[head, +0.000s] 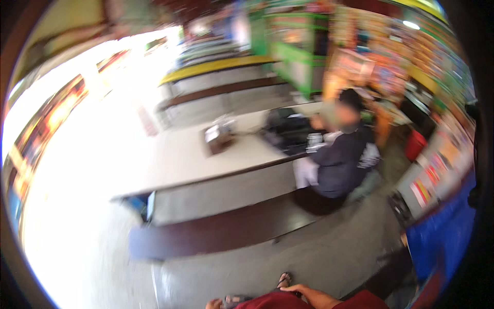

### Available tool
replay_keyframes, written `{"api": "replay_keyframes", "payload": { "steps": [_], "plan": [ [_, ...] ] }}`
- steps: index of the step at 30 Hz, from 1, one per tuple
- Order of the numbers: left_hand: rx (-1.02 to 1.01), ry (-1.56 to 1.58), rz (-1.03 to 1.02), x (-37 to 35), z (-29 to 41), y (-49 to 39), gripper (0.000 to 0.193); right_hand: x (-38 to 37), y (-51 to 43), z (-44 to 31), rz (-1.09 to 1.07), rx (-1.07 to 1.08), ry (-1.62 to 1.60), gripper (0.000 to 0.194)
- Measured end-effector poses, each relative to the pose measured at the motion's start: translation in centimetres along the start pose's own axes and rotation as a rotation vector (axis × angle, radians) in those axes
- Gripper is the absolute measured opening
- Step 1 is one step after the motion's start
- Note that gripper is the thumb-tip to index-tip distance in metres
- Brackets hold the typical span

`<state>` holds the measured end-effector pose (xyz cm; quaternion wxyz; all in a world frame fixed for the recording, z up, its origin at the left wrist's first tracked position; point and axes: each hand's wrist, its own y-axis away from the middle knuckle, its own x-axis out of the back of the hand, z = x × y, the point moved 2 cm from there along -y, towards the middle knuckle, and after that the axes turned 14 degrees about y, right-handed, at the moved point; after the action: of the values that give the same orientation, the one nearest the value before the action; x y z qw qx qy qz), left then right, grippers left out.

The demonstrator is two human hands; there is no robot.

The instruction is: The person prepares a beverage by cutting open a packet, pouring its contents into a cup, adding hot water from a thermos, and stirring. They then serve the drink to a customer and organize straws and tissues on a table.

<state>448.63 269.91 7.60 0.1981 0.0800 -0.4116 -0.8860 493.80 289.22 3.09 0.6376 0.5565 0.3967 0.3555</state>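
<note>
At the bottom edge, my left hand (214, 304) shows only in part, beside my dark red shirt (270, 301). Its fingers look curled, and blur hides whether anything is in them. My right hand (294, 288) lies low against the front of my body, with something small and dark just under it that I cannot make out. A sandalled foot (285, 279) stands on the grey floor close to that hand. In front of me runs a long dark brown bench (227, 228), apart from both hands.
Behind the bench is a pale long table (177, 154) bearing a brown box (218, 141) and a black bag (287, 129). A seated person in dark clothing (339, 162) occupies the bench's right end. A counter (428, 181) stands right. More benches, including a yellow one (216, 69), line up beyond.
</note>
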Motion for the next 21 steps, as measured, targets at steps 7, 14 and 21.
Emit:
{"api": "replay_keyframes", "payload": {
  "steps": [7, 14, 21],
  "plan": [
    [0.066, 0.250, 0.551, 15.7, -7.9, 9.9, 0.032, -8.1, 2.6, -19.5, 0.221, 0.363, 0.521, 0.090],
    [0.154, 0.463, 0.692, 28.0, -8.1, 12.5, 0.029, -18.4, 5.2, -40.2, 0.409, 0.728, 0.854, 0.080],
    [0.128, 0.592, 0.684, 40.3, -2.4, 4.6, 0.030, -29.9, 5.5, -63.6, 0.308, 0.706, 1.110, 0.082]
  ]
}}
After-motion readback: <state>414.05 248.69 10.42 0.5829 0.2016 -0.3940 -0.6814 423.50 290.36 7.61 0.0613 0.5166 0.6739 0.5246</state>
